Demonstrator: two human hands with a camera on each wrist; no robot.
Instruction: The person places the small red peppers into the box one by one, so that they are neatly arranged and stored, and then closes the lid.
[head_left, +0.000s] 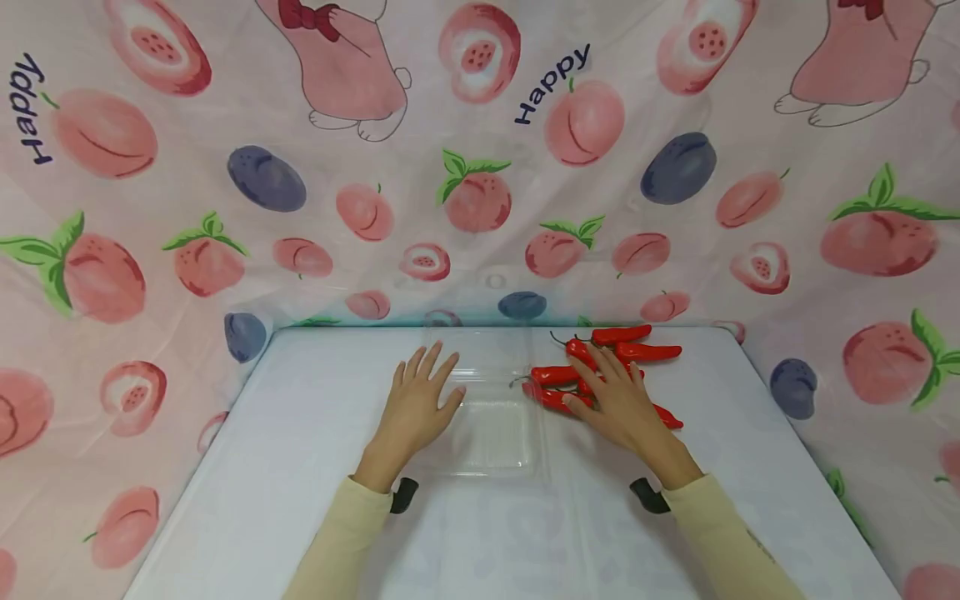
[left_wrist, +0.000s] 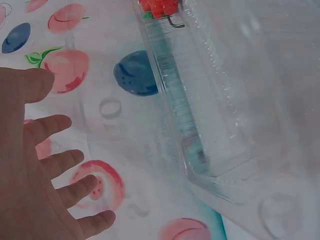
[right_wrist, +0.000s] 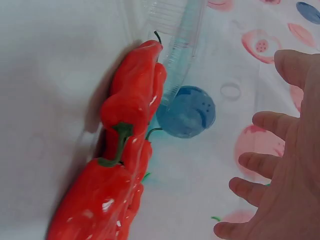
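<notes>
Red peppers [head_left: 557,400] lay loosely grouped on the far part of the white table [head_left: 285,433], right of centre, just beside a clear plastic container [head_left: 495,433]. Right hand [head_left: 618,400] – fingers spread – was poised above the peppers; left hand [head_left: 416,408], fingers also spread, was near the container's left edge – couldn't tell if touching.

Container [head_left: 495,446] mid-bench, peppers [head_left: 648,352] to its right

Here's the bench [head_left: 285,467], backdrop [head_left: 405,275] rising behind it and down both sides! On it the container, peppers grouped just beside its right edge and stretching back towards the bench's far edge! And from the head view, left grip [head_left: 420,408] over the container's left side, right grip [head_left: 622,408] over the peppers
</notes>
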